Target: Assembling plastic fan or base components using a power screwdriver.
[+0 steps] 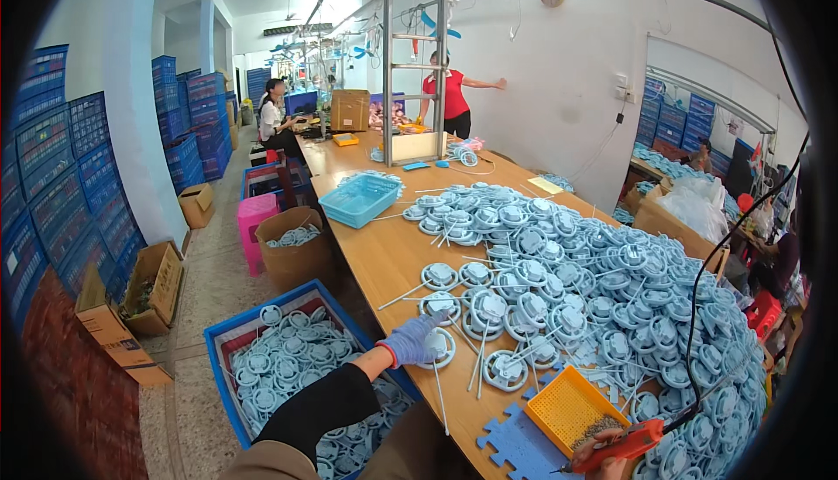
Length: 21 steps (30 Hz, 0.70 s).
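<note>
My left hand [414, 341], in a pale purple glove, is at the near left part of the table with its fingers curled over a light blue ring-shaped plastic part [448, 351]. A thin stick hangs from that part past the table edge. My right hand [606, 461], at the lower edge, is closed round a red electric screwdriver [630, 442] with a black cord. The screwdriver's bit points left over a blue foam mat [522, 442]. Beside it stands a yellow tray [567, 406] with small metal screws [599, 428] at its near end.
A large heap of similar parts [602, 279] covers the table's right side. Left of my arm, a blue crate [219, 357] holds more. A blue basket [360, 201] stands farther up the table. Two people work at the far end. The screwdriver cord [696, 323] hangs across the right side.
</note>
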Motion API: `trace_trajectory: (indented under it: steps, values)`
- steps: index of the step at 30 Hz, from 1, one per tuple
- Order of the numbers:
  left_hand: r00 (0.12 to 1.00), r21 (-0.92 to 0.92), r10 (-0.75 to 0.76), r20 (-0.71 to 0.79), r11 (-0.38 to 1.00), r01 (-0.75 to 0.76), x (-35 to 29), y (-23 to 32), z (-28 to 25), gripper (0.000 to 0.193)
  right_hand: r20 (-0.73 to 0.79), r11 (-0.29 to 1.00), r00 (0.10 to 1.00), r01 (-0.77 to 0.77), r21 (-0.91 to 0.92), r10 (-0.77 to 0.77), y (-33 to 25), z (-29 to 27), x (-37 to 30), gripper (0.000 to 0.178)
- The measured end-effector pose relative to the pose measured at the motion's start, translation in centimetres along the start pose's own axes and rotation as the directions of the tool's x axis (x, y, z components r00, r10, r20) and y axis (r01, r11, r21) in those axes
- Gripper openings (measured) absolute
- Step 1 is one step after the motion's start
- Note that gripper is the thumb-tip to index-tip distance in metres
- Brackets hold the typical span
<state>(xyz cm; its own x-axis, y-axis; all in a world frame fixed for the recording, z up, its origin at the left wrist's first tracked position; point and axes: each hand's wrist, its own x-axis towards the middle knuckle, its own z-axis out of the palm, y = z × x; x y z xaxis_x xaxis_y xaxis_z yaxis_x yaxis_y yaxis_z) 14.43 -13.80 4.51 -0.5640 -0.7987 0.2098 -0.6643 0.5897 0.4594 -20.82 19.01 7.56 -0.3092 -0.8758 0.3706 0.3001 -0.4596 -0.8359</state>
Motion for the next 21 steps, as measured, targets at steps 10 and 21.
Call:
trace_trajectory:
  steps: [10, 21]
  values:
    - [0.885, -0.204, 0.466, 0.006, 0.867, -0.455, -2.5, 7.6, 0.4, 0.085, 0.019, 1.0, 1.0, 0.003, -0.031, -0.003, 0.1, 0.1, 0.7, 0.071]
    - [0.564, -0.239, 0.794, 0.227, 0.607, -0.758, -2.7, 15.7, 8.8, 0.08, 0.025, 0.994, 0.998, 0.064, -0.088, -0.062, 1.5, -1.1, 0.7, 0.068]
